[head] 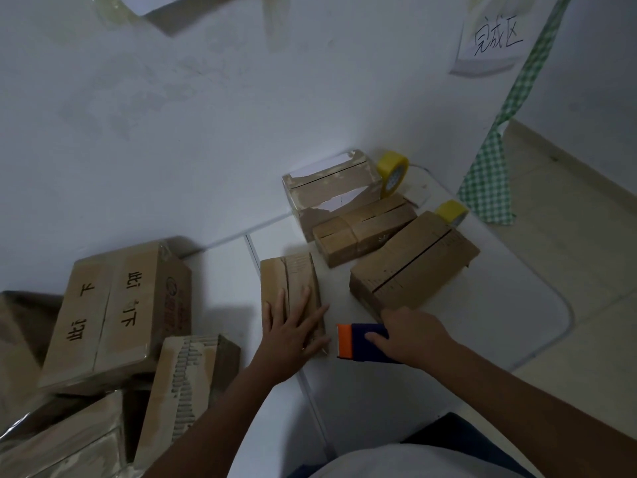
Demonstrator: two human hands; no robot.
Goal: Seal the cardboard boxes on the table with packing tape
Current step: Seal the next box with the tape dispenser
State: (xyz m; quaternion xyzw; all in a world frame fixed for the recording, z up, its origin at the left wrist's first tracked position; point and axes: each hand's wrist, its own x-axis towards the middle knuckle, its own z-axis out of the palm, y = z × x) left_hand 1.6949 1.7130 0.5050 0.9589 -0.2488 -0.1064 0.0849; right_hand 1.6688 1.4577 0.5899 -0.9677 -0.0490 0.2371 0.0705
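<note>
White wall [172, 115] backs the white table [499, 339], with a handwritten paper label [489, 43] taped high up and a strip of green checked cloth [496, 160] hanging beyond the table's far right corner. Near the middle of the table a narrow cardboard box [289, 288] is pressed flat by the left hand [293, 334], whose fingers are spread straight along its top seam. Just beside the box's near end, a blue tool with an orange tip [358, 341] is grasped by the right hand [410, 336], the fingers wrapped over its body; whether tape is loaded on it cannot be told. Toward the far right corner three more boxes are grouped: a long box with an open seam [413, 267], a smaller box [362, 229] and a torn, paper-patched box [331, 188]. Two yellow tape rolls [393, 170] are set at the far edge behind them. At the left edge larger boxes [113, 315] are piled, seemingly already taped.

Sealing of the narrow box is judged to be the step in hand. It would be done well if the flaps were kept pressed together, the tool's orange end were started on the near face just below the seam, and it were drawn straight along the slit under even pressure, so that wrinkles and a wandering strip are avoided.
</note>
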